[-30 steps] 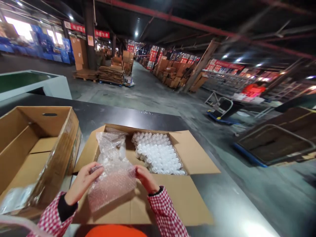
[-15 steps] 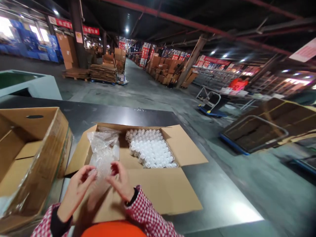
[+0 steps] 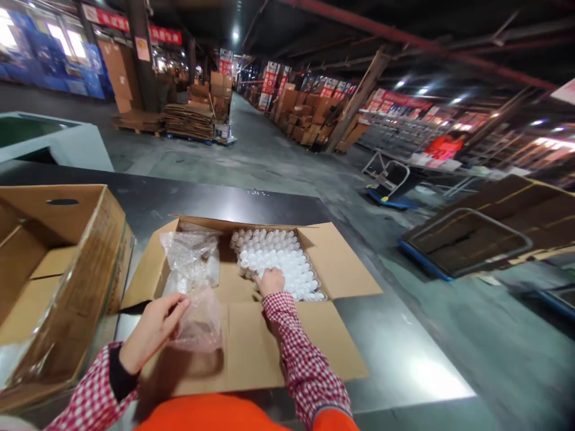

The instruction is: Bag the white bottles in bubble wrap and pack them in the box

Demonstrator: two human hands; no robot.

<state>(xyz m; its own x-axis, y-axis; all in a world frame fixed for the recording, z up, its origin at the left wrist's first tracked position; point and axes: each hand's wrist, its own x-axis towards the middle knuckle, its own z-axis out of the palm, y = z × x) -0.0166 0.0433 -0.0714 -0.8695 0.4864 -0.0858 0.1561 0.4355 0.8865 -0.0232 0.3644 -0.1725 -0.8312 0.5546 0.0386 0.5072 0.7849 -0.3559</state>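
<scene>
Head view: left hand (image 3: 155, 326) fingers grip bubble-wrap bag (image 3: 200, 323); right hand (image 3: 270, 281) fingers curled on white bottles (image 3: 278, 260); empty carton (image 3: 54, 263) left.

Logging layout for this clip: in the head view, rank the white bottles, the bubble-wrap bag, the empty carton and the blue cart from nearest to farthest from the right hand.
1. White bottles: right hand touches them, inside the open box.
2. Bubble-wrap bag: to its left, in the left hand.
3. Empty carton: far left on the table.
4. Blue cart: on the floor beyond, right.
</scene>
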